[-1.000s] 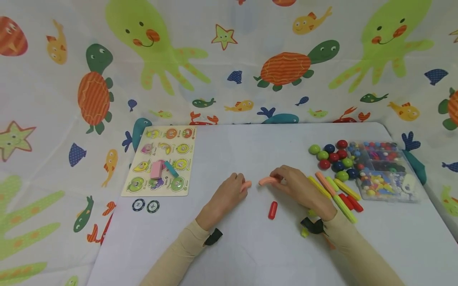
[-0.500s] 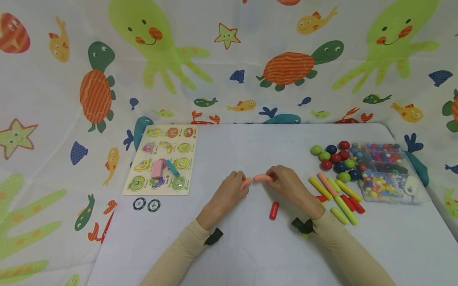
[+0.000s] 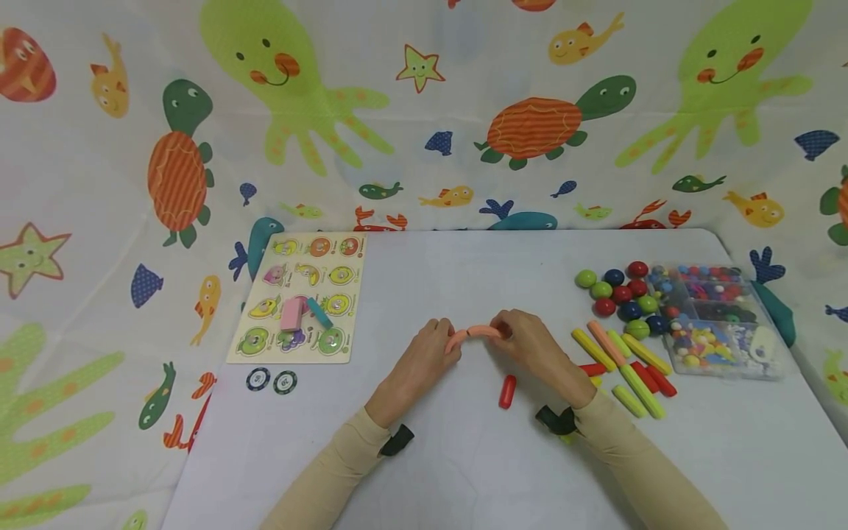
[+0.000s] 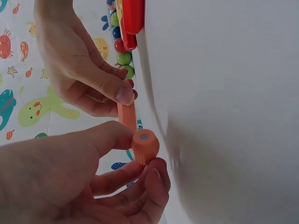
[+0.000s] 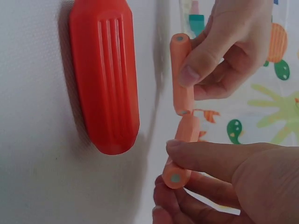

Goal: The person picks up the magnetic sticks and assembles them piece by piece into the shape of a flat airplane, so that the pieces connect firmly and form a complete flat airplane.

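Above the middle of the table, my left hand [image 3: 424, 357] pinches a curved orange magnetic stick [image 5: 181, 60] between thumb and fingers. Facing it, my right hand [image 3: 533, 346] pinches a second curved orange magnetic stick [image 5: 188, 128]. The two sticks meet end to end in the right wrist view, forming a shallow arch in the head view. Small grey metal discs show at their ends. A short red ribbed magnetic stick [image 3: 507, 391] lies on the white table below the hands, large in the right wrist view.
On the right lie several yellow, green, red and orange sticks [image 3: 637, 389], coloured balls [image 3: 621, 293] and a clear compartment box [image 3: 725, 361] of beads. A fruit puzzle board [image 3: 341, 346] at left bears a pink block [image 3: 291, 314] and teal stick [image 3: 320, 313]. Two round chips [image 3: 285, 382] lie before it.
My right hand has moved slightly left, bringing its orange stick from a gap away up to the end of the left one. The left hand has stayed nearly in place.
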`<state>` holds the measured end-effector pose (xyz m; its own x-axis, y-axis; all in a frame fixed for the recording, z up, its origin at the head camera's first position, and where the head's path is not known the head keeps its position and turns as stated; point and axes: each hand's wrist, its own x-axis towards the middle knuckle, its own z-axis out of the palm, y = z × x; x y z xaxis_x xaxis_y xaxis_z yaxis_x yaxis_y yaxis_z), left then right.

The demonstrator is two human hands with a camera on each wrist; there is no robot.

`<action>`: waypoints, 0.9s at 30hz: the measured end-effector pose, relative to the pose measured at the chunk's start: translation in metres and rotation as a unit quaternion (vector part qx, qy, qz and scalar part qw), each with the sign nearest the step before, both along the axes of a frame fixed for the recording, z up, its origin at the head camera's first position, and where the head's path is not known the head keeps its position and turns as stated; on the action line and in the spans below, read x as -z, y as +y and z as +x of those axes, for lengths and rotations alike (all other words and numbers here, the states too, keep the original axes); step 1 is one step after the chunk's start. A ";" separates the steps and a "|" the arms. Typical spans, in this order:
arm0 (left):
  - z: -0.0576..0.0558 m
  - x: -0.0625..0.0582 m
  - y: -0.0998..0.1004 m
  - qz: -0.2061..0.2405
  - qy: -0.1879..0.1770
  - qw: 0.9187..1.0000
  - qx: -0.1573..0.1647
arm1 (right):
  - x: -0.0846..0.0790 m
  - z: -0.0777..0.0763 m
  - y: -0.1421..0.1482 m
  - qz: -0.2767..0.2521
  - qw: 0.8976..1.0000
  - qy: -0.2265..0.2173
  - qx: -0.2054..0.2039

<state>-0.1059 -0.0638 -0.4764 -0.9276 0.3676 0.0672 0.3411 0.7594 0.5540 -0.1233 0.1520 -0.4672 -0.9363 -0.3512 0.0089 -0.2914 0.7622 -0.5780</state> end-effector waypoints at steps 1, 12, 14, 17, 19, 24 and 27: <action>0.000 0.001 0.000 -0.001 0.001 1.000 0.001 | 0.000 0.000 0.000 0.003 1.000 0.000 -0.001; 0.002 0.005 -0.001 -0.013 0.024 1.000 0.006 | -0.001 0.001 0.002 0.021 0.999 0.015 0.022; 0.002 0.005 -0.001 -0.011 0.028 1.000 0.005 | -0.003 0.001 0.002 0.018 0.999 0.018 0.028; 0.001 0.006 -0.001 -0.011 0.033 0.999 0.003 | -0.004 0.000 0.003 0.009 0.999 0.015 0.037; 0.001 0.007 -0.001 -0.013 0.038 0.999 0.002 | -0.004 0.000 0.004 -0.002 0.999 0.011 0.041; 0.001 0.007 0.000 -0.017 0.055 0.998 0.000 | -0.006 -0.001 0.004 -0.042 0.998 0.009 0.035; 0.001 0.008 0.000 -0.018 0.062 0.998 0.000 | -0.007 -0.001 0.004 -0.055 0.998 0.020 0.026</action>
